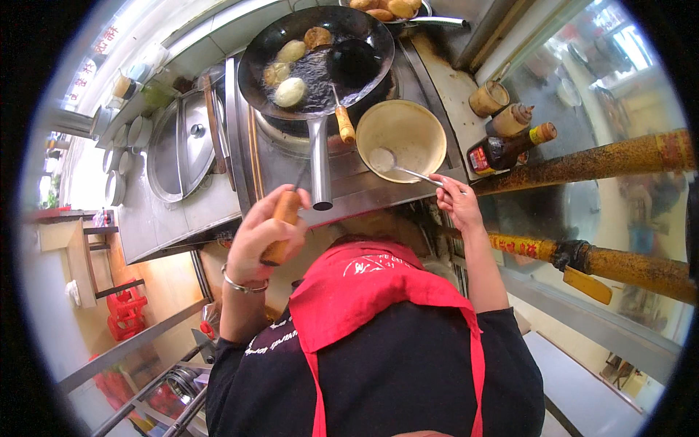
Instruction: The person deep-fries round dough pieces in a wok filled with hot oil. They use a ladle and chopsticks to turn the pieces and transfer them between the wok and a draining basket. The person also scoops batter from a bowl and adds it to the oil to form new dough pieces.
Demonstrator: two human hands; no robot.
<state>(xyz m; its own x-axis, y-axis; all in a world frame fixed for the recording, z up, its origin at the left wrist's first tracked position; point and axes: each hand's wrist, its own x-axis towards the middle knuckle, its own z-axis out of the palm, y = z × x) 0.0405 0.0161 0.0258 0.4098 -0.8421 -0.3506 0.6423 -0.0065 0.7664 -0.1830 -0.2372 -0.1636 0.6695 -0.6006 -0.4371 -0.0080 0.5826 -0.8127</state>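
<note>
My left hand (267,235) grips the wooden handle (284,218) of a tool with a thin dark shaft; its far end cannot be made out. My right hand (458,202) holds a metal spoon (418,174), its bowl full of pale batter, inside a cream-coloured pot (431,123). Batter smears coat the pot's inner wall. Behind the pot, a black wok (256,54) holds bubbling oil. Several round fritters, including a pale one (290,92) and a browned one (318,37), float at its left. A second wooden-handled tool (344,124) rests over the wok's front rim.
The wok's steel handle (320,164) juts toward me between my hands. Fried pieces (401,7) fill a bowl at the back. A dark sauce bottle (497,153) and jars stand at right, near yellow gas pipes (590,161). A lidded steel pot (199,147) sits left, beside chopsticks (254,147).
</note>
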